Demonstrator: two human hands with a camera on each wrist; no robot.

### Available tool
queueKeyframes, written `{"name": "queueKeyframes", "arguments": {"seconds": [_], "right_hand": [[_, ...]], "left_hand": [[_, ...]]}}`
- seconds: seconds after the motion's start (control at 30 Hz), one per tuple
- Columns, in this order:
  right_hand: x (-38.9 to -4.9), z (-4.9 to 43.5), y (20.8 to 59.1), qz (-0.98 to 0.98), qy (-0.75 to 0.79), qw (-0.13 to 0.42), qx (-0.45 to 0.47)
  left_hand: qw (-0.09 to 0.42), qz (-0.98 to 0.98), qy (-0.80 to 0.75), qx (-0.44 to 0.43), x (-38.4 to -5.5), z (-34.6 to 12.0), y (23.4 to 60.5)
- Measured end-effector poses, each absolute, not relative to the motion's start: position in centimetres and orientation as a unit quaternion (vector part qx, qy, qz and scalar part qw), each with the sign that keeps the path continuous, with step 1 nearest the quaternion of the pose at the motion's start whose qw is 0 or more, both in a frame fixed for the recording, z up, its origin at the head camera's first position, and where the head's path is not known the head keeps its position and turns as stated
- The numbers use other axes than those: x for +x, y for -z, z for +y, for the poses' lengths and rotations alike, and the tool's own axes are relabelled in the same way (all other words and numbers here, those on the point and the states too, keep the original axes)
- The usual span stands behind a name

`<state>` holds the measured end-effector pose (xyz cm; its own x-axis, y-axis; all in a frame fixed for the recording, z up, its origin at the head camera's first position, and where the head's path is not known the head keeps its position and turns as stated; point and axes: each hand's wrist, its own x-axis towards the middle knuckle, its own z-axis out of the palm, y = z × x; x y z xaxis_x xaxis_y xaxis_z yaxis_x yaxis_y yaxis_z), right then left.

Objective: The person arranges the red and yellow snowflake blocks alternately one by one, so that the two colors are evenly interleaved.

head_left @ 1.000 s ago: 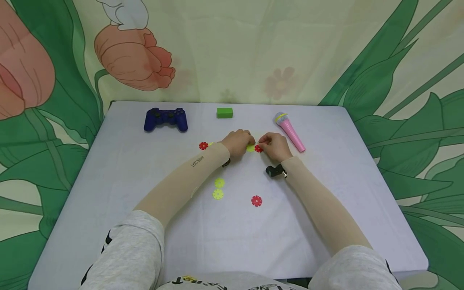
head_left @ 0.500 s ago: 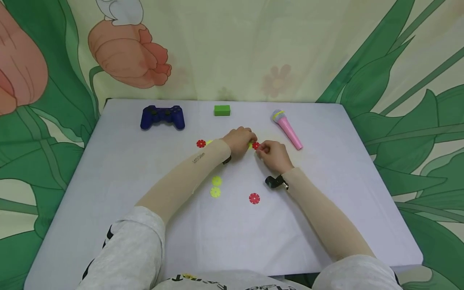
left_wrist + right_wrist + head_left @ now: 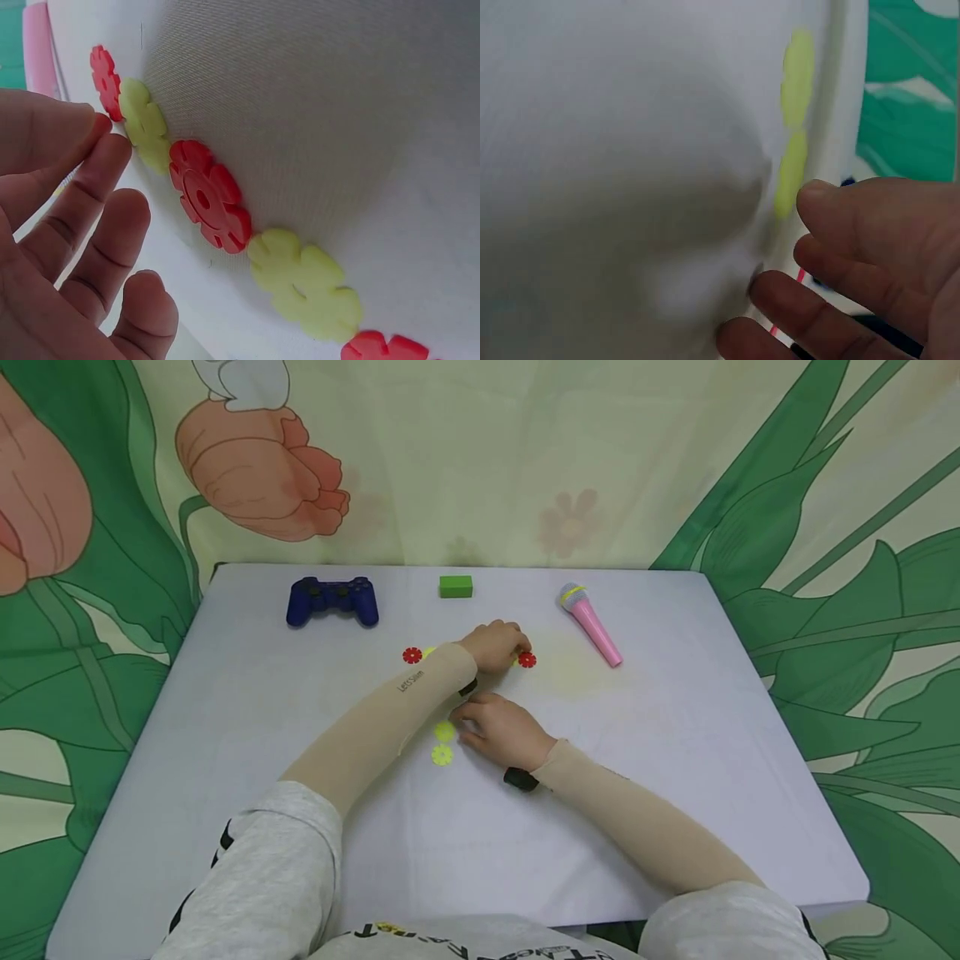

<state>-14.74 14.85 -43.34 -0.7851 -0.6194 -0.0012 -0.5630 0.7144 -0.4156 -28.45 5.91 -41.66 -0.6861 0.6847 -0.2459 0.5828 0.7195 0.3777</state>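
Red and yellow flower-shaped plastic discs lie in a curved row across the table. In the left wrist view, my left hand [image 3: 495, 646] has thumb and fingertips together beside the yellow disc [image 3: 146, 126], next to the end red disc [image 3: 106, 82]; a middle red disc [image 3: 210, 196] and another yellow disc [image 3: 304, 285] follow. Part of the row is hidden under the left forearm in the head view. My right hand [image 3: 506, 727] reaches with fingers apart toward two loose yellow discs, the farther one [image 3: 444, 731] close to its fingertips and the nearer one [image 3: 442, 754] below.
A blue game controller [image 3: 332, 602], a green block [image 3: 456, 587] and a pink toy microphone [image 3: 592, 625] lie along the back of the white-covered table [image 3: 225, 710]. A leaf-patterned cloth [image 3: 450, 460] hangs behind. My left forearm crosses close to the right hand.
My right hand has left the red disc at the row's right end and moved forward-left to the loose yellow discs. The loose red disc is now hidden near the right wrist. Left hand stays.
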Motion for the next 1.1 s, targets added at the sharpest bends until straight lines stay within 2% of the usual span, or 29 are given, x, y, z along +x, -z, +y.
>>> {"name": "queueKeyframes", "arguments": {"seconds": [0.37, 0.8, 0.93, 1.1], "right_hand": [[-13.5, 12.0, 43.4, 0.903, 0.194, 0.035, -0.382], [-13.7, 12.0, 43.3, 0.908, 0.151, 0.015, -0.390], [-13.8, 12.3, 43.1, 0.909, 0.156, 0.030, -0.385], [-14.1, 13.1, 42.6, 0.910, 0.202, 0.089, -0.352]], "left_hand": [[0.195, 0.906, -0.132, 0.352, -28.3, 5.8, 41.9], [0.187, 0.907, -0.131, 0.354, -28.4, 6.0, 42.1], [0.186, 0.908, -0.130, 0.351, -28.3, 5.9, 41.8], [0.193, 0.909, -0.126, 0.348, -28.5, 6.0, 41.8]]}}
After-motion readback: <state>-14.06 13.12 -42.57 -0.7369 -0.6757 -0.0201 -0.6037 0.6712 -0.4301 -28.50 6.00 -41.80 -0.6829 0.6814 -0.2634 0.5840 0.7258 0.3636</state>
